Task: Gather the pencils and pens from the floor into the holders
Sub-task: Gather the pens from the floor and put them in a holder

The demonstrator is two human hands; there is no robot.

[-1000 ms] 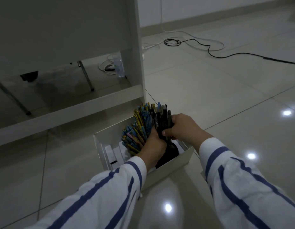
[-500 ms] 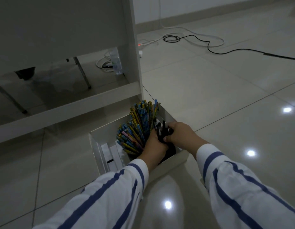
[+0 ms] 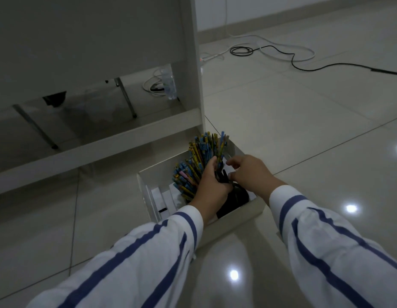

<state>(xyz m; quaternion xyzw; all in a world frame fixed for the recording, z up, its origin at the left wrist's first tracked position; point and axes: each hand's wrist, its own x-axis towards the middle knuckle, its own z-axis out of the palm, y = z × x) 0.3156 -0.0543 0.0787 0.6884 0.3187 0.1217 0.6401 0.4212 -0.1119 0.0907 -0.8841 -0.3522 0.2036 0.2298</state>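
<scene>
- The pencils (image 3: pixel 200 156) stand in a big bunch inside the white box (image 3: pixel 244 215). They fan out toward 12 o'clock.
- The dark pens (image 3: pixel 224 175) sit just to the 3 o'clock side of the pencils. They go down into a black holder (image 3: pixel 236 200) at the 5 o'clock corner of the box.
- One pencil or pen is light, thin and stiff. The sides are smooth, so I think they can slip out of a loose hold.
- Many together are harder. I think the bunch can spread and tip over if it is let go.
- The best place to hold looks like low down, near the holder's mouth, where the sticks are packed tight. The tips may be sharp.
- The left hand (image 3: pixel 212 184) is curled around the pens near the holder. Its thumb touches the pencils. Most of its fingers are hidden.
- The right hand (image 3: pixel 249 174) is just above the pens, at 3 o'clock from the left hand. Its fingers are loosely bent and a little apart. It holds nothing.
- I see no loose pens on the floor (image 3: pixel 304 130) here.
</scene>
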